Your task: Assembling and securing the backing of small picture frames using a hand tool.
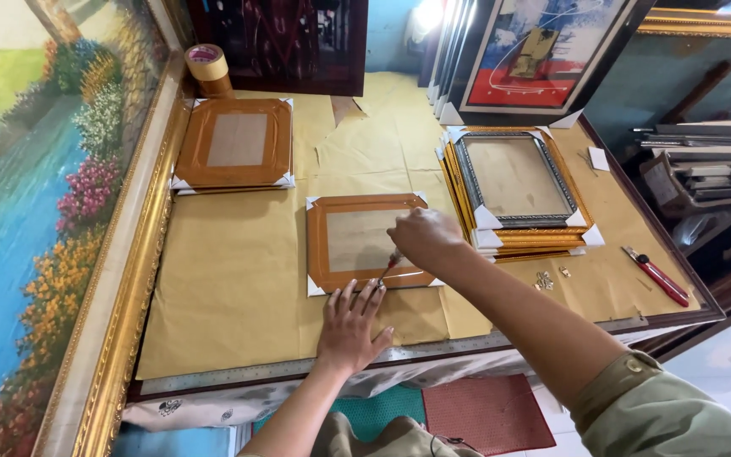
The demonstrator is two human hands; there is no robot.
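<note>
The right hand [423,239] is closed around a small red-handled tool [389,267], its tip pressed at the lower edge of an orange picture frame [364,244] lying face down on the paper-covered counter [230,288]. The tool looks like a screwdriver, though it is too small to be sure. Just below that tip, the left hand [350,326] lies flat with fingers spread, fingertips touching the frame's lower edge. Right of the right hand sits a stack of gold frames [518,190]; farther right lies a red cutter [656,276].
</note>
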